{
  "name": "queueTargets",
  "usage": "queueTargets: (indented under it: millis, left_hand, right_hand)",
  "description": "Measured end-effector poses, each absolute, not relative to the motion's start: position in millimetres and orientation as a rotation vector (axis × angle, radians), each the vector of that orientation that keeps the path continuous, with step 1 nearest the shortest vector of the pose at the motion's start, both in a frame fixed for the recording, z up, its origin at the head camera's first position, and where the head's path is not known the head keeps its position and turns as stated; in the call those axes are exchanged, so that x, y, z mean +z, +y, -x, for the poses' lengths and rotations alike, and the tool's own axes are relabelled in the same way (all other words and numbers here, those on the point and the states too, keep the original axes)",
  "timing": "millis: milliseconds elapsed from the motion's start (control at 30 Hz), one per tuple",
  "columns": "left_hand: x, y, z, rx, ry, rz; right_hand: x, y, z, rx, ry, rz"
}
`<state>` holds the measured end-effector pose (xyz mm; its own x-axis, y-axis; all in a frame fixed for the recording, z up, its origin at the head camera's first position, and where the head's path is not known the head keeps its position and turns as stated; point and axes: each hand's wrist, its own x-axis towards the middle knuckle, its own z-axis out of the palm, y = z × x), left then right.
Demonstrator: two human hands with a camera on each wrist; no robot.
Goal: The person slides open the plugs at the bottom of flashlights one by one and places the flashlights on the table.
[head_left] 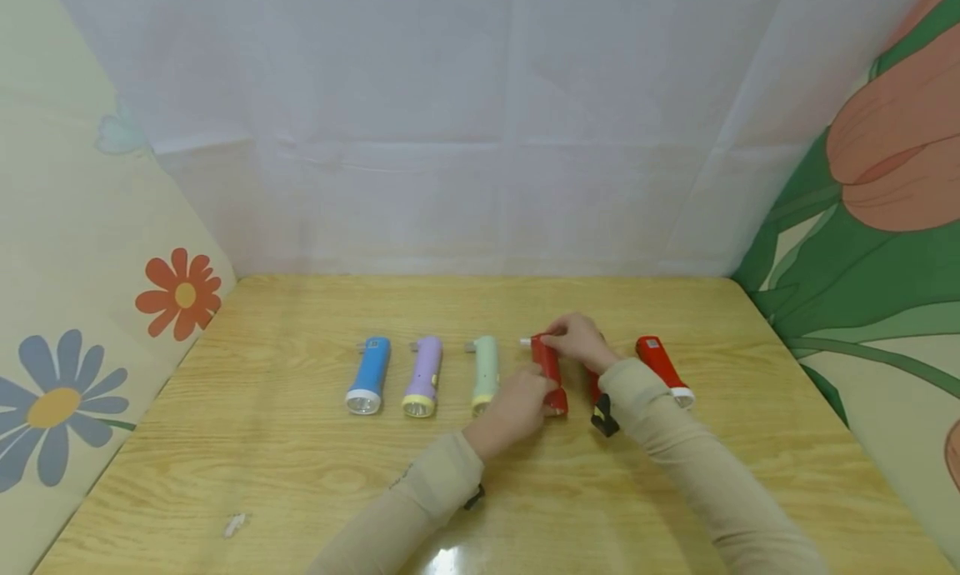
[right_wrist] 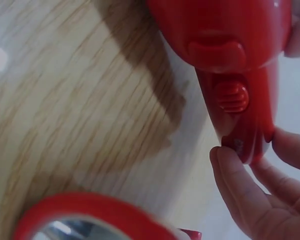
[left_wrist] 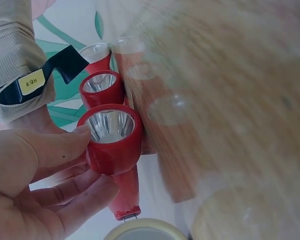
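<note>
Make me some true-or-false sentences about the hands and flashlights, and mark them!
1. The left hand and right hand hold the same red flashlight. True.
2. The right hand is at its lens end. False: the left hand is there.
3. The purple flashlight lies between the blue flashlight and light green flashlight. True.
4. The blue flashlight stands upright. False: it lies on the wood-grain table.
5. A yellow flashlight ends the row's right side. False: the rightmost flashlight is red.

Left of the red flashlight (head_left: 550,361) I hold: a mint flashlight (head_left: 486,365), a yellow-rimmed lilac flashlight (head_left: 427,367), a blue flashlight (head_left: 372,365); beneath it, yellow wood-grained counter (head_left: 300,458).
</note>
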<state>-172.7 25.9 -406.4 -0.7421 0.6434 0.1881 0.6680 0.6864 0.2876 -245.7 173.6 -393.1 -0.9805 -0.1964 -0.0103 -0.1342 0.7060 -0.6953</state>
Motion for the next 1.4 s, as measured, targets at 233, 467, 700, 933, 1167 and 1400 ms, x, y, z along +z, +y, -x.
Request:
queueTargets:
  millis: [233, 467, 700, 933, 1167, 1400]
  left_hand:
    - [-407.7, 24.8, 173.5, -0.503, -2.808, 1.114]
    - [-407.0, 25.1, 173.9, -0.494, -2.832, 1.109]
    - [-406.4, 25.2, 174.3, -0.494, -2.833, 1.096]
    - [-405.3, 25.2, 174.2, -0.481, -2.825, 1.093]
    - [-405.3, 23.8, 174.5, -0.522, -2.844, 1.085]
    - [-409.5, 21.8, 175.8, -0.541, -2.845, 1.072]
  right_hand:
    - [-396.5, 169.9, 248.2, -1.117, 2.83, 0.25]
    - [-399.1, 167.4, 250.8, -1.089, 2.834, 0.2]
    - [-404.2, 168.6, 254.2, -1.06, 2.856, 0.225]
    - [-405.1, 168.3, 254.0, -1.058, 2.863, 0.238]
    - [-403.1, 166.5, 253.3, -1.037, 2.868, 0.226]
    - [-403.1, 165.0, 251.9, -0.988, 2.913, 0.32]
